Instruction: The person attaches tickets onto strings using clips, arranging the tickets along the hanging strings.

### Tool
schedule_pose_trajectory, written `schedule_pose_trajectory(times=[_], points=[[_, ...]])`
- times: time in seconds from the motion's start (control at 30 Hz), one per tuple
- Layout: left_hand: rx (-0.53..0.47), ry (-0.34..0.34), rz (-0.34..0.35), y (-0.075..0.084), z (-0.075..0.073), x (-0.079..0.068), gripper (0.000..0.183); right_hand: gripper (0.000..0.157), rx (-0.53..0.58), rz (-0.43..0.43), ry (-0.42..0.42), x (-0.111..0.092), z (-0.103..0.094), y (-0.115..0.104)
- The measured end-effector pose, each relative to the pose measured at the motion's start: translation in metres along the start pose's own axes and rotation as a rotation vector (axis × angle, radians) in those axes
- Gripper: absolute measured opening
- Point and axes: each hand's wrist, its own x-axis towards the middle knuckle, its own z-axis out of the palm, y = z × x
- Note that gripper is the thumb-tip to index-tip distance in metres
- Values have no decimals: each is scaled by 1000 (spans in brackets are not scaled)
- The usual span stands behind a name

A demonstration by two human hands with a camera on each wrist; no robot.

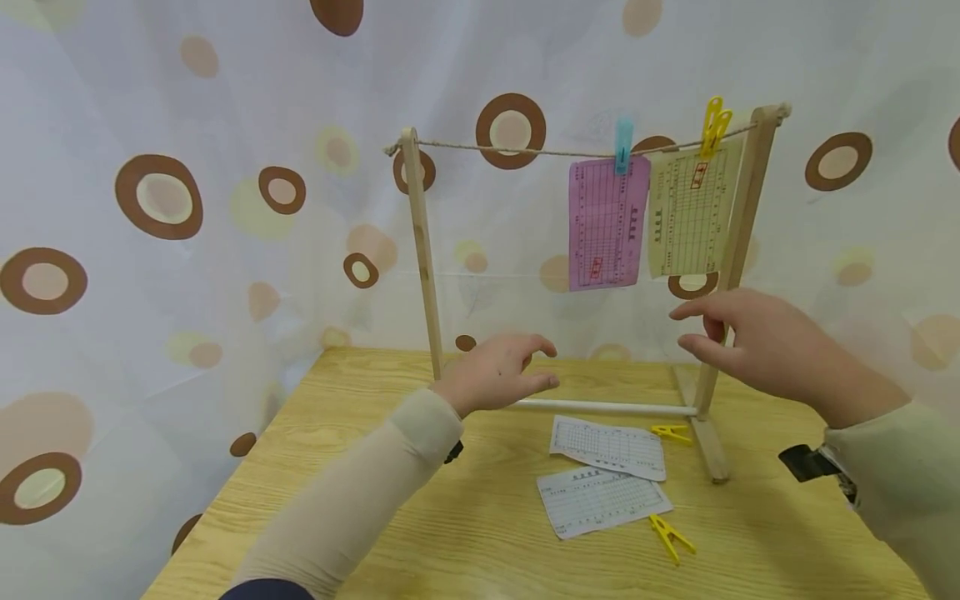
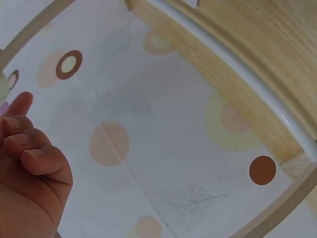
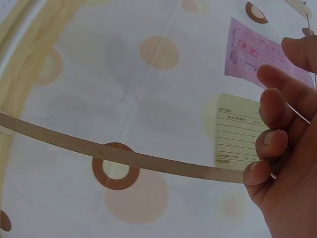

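My left hand [image 1: 497,372] hovers over the table in front of the rack, fingers loosely bent and nothing between them. On the other side, my right hand [image 1: 757,337] is raised by the rack's right post, below the hanging sheets, thumb and forefinger apart and holding nothing. A pink printed slip [image 1: 606,225] hangs from the cord [image 1: 517,151] under a blue clothespin [image 1: 623,146]. Beside it a pale yellow slip [image 1: 690,217] hangs under yellow clothespins [image 1: 715,129]. Two white printed slips, one [image 1: 607,446] overlapping the other [image 1: 600,502], lie on the table below.
The wooden rack [image 1: 424,258] has a white bar [image 1: 607,407] low between its posts and a foot [image 1: 708,450] at the right. Loose yellow clothespins lie near the white slips, one behind [image 1: 672,433] and one in front [image 1: 670,537]. A patterned curtain [image 1: 225,125] hangs behind the wooden table [image 1: 450,517].
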Motion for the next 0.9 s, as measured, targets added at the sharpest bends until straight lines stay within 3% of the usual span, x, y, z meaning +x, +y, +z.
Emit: schedule_pose_trajectory(times=[0.13,0.3,0.4,0.63,0.9], points=[[21,-27,25,-5,17,0,50,32,39,25,-47,-11,23,16],[34,-89,26,-14,40,3,56,38,125,118,-139,-25,54,40],[34,-146,-6,-20,53,6,58,42,168,164,-186,-33,75,54],[102,-213,-59,-33,84,17,49,33,227,203,-224,-48,117,77],[146,-258,-130,-38,108,31,45,36,262,252,-301,-57,144,86]])
